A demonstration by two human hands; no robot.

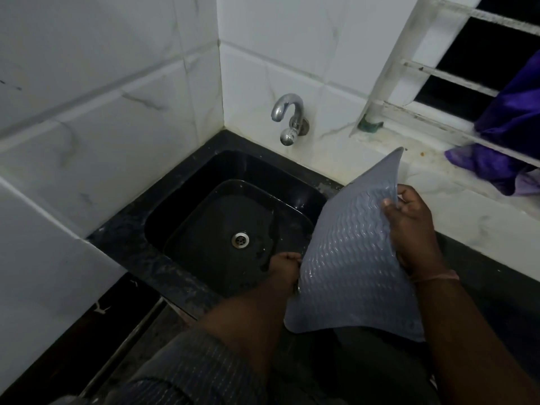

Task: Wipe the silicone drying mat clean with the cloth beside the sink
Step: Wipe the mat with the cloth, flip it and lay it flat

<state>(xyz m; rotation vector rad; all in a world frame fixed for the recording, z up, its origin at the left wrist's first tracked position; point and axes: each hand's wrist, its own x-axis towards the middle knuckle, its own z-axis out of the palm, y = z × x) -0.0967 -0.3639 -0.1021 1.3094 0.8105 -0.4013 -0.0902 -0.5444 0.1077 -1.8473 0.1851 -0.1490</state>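
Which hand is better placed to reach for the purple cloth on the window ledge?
Right, probably. The right hand grips the mat's upper edge, nearer the cloth; the left hand holds the mat's sink-side edge, farther away.

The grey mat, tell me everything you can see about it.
The mat is a grey, flexible sheet that looks like silicone, its face covered in raised wavy ridges that glisten as if wet. It is held up off the counter and tilted, partly over the right side of the black sink, one corner pointing up toward the window ledge. It bends and curls. The left hand grips its left edge; the right hand pinches its right edge.
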